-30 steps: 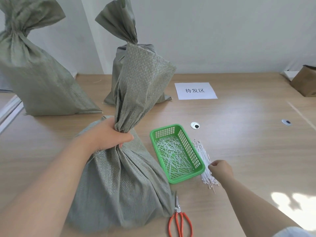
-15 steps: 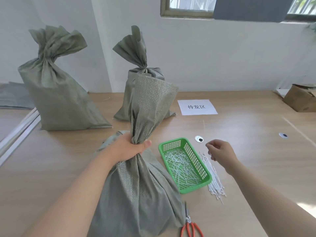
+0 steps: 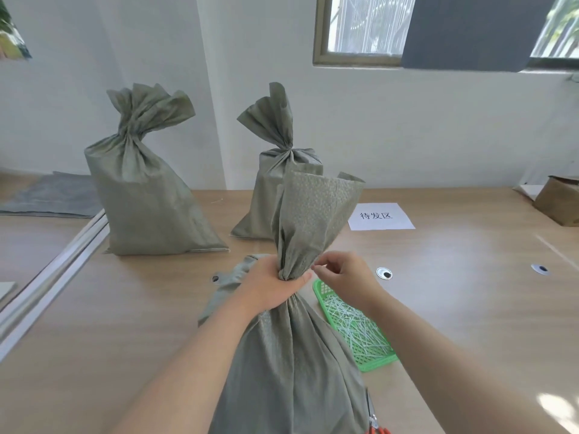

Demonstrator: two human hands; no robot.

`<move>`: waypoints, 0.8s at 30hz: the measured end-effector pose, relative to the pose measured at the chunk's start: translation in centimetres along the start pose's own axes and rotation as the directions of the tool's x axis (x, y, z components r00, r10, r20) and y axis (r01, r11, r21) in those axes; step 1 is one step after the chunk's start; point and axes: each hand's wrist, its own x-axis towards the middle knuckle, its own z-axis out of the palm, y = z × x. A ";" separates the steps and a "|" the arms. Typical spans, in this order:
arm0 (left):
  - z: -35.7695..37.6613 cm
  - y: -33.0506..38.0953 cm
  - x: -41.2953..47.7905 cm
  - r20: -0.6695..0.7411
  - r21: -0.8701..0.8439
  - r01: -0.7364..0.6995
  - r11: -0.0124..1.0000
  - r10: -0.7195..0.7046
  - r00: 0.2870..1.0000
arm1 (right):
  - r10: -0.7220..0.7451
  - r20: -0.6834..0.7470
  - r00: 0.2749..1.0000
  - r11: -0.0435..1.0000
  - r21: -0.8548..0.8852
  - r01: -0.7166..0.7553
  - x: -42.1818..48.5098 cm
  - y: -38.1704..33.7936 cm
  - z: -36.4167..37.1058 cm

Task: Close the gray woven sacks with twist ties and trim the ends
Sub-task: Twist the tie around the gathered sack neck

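A gray woven sack (image 3: 294,355) stands on the table right in front of me. My left hand (image 3: 272,286) is clenched around its gathered neck, and the loose top flares open above my fist. My right hand (image 3: 344,277) is at the right side of that neck with thumb and forefinger pinched on a thin twist tie that barely shows. A green basket (image 3: 376,361) holding several white ties (image 3: 354,321) lies right of the sack, partly behind my right forearm. The red handles of the scissors (image 3: 376,429) peek out at the bottom edge.
Two tied sacks stand farther back, one at left (image 3: 144,198) and one behind the near sack (image 3: 272,189). A white paper label (image 3: 380,216) lies beyond, with a cardboard box (image 3: 560,198) at the far right. Flat gray sacks (image 3: 53,195) lie at the far left.
My right hand rose from the loose ties right of the basket and moved left to the sack's neck. My left hand kept its grip. The view tilted up.
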 end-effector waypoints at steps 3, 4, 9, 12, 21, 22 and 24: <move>0.2 -0.2 0.0 -0.110 0.074 -0.091 0.993 0.099 0.989 | -0.053 0.015 0.998 0.990 -0.131 0.055 0.1 -1.5 1.4; 0.3 -0.3 0.1 -0.171 0.114 -0.117 0.987 0.135 0.976 | -0.056 0.014 0.998 0.986 -0.157 0.058 0.1 -1.7 1.8; 0.7 -1.0 0.7 -0.241 0.380 -0.163 0.911 0.268 0.933 | -0.079 0.025 0.997 0.969 -0.234 0.083 0.4 -1.1 3.2; 0.6 -1.0 0.3 -0.236 0.445 -0.160 0.881 0.288 0.928 | -0.206 -0.017 0.978 0.947 -0.254 0.195 0.2 -1.0 3.6; 0.9 -0.2 -1.0 -0.294 0.748 0.022 0.663 0.301 0.907 | -0.126 -0.065 0.990 0.989 -0.092 0.120 -0.9 -2.4 4.0; 0.9 -0.2 -1.0 -0.295 0.762 0.032 0.647 0.302 0.907 | -0.110 -0.061 0.992 0.993 -0.057 0.107 -0.9 -2.3 3.9; 0.9 -0.3 -1.1 -0.277 0.785 0.022 0.619 0.320 0.906 | -0.041 -0.047 0.998 0.997 -0.060 0.039 -0.9 -1.9 3.9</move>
